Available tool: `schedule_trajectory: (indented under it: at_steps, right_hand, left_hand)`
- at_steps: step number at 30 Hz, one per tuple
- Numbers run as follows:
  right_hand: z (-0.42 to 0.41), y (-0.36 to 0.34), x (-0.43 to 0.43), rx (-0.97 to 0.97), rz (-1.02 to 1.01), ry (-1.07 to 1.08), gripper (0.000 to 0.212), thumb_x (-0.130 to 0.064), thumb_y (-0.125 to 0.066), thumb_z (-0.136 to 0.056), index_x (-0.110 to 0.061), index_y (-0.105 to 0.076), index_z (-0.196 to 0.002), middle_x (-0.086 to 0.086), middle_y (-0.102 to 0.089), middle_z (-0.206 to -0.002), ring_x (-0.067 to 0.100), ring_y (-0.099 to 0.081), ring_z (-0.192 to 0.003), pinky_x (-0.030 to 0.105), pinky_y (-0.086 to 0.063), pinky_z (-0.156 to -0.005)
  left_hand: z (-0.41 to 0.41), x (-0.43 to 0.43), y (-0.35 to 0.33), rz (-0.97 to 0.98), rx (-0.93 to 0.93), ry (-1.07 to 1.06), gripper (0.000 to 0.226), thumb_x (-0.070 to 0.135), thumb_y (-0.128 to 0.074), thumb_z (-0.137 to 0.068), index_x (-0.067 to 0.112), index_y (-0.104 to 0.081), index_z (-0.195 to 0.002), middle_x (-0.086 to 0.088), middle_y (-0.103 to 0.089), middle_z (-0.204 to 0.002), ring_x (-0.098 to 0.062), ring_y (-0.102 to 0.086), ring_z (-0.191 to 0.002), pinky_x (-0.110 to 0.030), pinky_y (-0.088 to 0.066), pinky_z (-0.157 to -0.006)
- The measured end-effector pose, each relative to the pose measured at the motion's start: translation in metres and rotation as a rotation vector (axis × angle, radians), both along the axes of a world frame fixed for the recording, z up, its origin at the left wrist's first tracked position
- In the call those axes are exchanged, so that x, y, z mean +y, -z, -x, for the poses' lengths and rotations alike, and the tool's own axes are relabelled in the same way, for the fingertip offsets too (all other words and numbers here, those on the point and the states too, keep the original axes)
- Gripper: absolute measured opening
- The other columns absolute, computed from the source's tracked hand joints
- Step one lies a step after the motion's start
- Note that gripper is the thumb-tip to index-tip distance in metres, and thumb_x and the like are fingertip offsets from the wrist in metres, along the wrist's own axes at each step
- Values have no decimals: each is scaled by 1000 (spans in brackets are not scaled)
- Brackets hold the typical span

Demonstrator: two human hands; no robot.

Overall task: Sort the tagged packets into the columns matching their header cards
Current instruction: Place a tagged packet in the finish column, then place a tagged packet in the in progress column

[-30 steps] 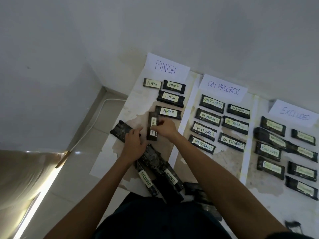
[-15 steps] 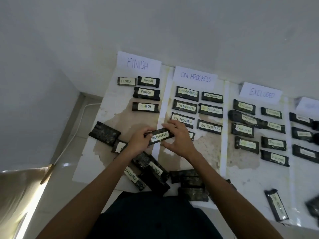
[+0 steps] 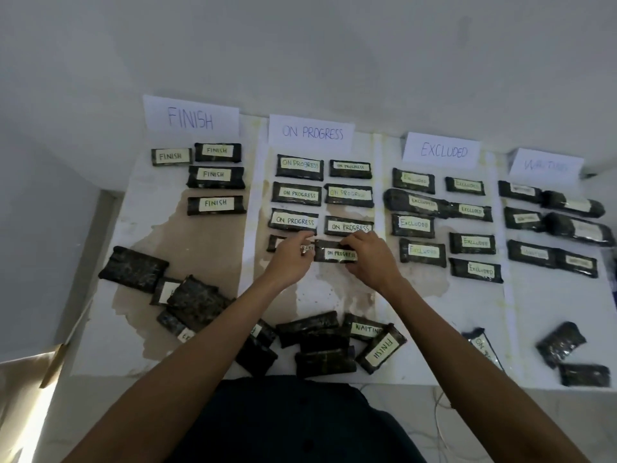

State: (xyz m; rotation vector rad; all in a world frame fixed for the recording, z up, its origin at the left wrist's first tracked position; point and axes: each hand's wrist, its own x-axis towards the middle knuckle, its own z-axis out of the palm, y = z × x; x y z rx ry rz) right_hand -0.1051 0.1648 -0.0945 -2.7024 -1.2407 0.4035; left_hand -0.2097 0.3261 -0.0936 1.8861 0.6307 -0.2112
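Gripped the ON PROGRESS packet (image 3: pixel 335 253) at both short ends: pinched at the left end by the left hand (image 3: pixel 289 260), clasped at the right end by the right hand (image 3: pixel 371 260), with fingers of both curled. Lay with long axis running left to right, label up and readable, parallel to the rows farther off. Sat at the near end of the column under the ON PROGRESS header card (image 3: pixel 312 132), in the right slot of row 4, just on the near side of the row-3 packet (image 3: pixel 349 226). Equally close to both hands, so probably needed only a straight lowering and release. Could not tell whether touching the table (image 3: pixel 213 255) or just above it. Hid most of the row-4 left packet (image 3: pixel 275 242) under the left hand, with its label unreadable. Showed no tags on several packets in the near pile (image 3: pixel 317 344), and only a faint word on the rightmost header card (image 3: pixel 547 166).
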Motion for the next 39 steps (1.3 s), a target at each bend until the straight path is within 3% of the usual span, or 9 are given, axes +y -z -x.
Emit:
schedule_trajectory:
  at_steps: [4, 8, 13, 17, 21, 27, 30, 34, 39]
  right_hand:
    - [-17, 14, -10, 11, 58, 61, 43, -11, -72, -73, -13, -62, -114, 11, -63, -111, 33, -53, -98, 39, -45, -78]
    - [-19, 25, -15, 101, 98, 47, 48, -15, -71, -76, -14, -58, -122, 12, -59, -118, 33, -50, -108, 41, -44, -85]
    - [-7, 24, -23, 92, 38, -11, 49, -14, -72, -73, -12, -58, -120, 16, -55, -118, 36, -50, -106, 43, -44, -85]
    - [34, 15, -27, 269, 52, -151, 42, -23, -72, -77, -18, -61, -117, 5, -59, -122, 23, -52, -111, 37, -43, -96]
    - [70, 24, -30, 367, 222, -264, 43, -27, -72, -75, -21, -60, -116, 4, -60, -113, 23, -52, -106, 38, -46, -88]
    - [73, 26, -26, 390, 243, -244, 28, -24, -70, -78, -17, -65, -104, 6, -57, -107, 23, -50, -103, 36, -45, -83]
    - [71, 23, -24, 447, 209, -195, 24, -24, -73, -75, -18, -63, -97, 3, -57, -104, 20, -51, -99, 34, -46, -79]
    - [65, 13, -30, 781, -13, 81, 30, -24, -82, -68, -21, -59, -88, -4, -59, -94, 14, -57, -85, 22, -46, -70]
    - [68, 3, -33, 865, -233, 228, 37, -23, -87, -61, -24, -62, -89, 0, -64, -98, 19, -63, -84, 28, -53, -72]
  left_hand:
    - [0, -6, 16, -111, -41, 63, 39, 9, -51, -92, 13, -50, -130, -8, -51, -132, -22, -47, -123, -35, -39, -104]
    - [14, -9, 30, -234, -53, 127, 35, 9, -51, -90, 13, -55, -124, -8, -54, -124, -23, -47, -118, -36, -40, -101]
    - [50, -20, 34, -283, -36, 187, 34, 10, -54, -86, 16, -58, -119, -6, -58, -119, -22, -49, -113, -39, -43, -97]
    - [83, -38, 38, -385, 46, 315, 37, 13, -61, -77, 18, -60, -114, -5, -61, -115, -26, -51, -108, -39, -45, -91]
    - [107, -54, 44, -503, 97, 404, 40, 17, -61, -74, 18, -59, -114, -6, -59, -112, -28, -51, -104, -38, -44, -87]
    - [106, -53, 44, -525, 130, 464, 38, 15, -60, -74, 19, -58, -111, -5, -55, -109, -25, -49, -103, -37, -44, -85]
    - [103, -49, 40, -499, 42, 389, 28, 6, -60, -72, 13, -61, -99, -7, -56, -100, -26, -52, -95, -36, -44, -75]
    - [102, -45, 32, -587, -194, 273, 28, -6, -61, -65, 11, -61, -86, -6, -56, -87, -25, -50, -78, -36, -44, -63]
    - [100, -39, 24, -663, -303, 188, 35, -6, -63, -60, 14, -57, -88, -4, -54, -87, -20, -44, -78, -35, -44, -63]
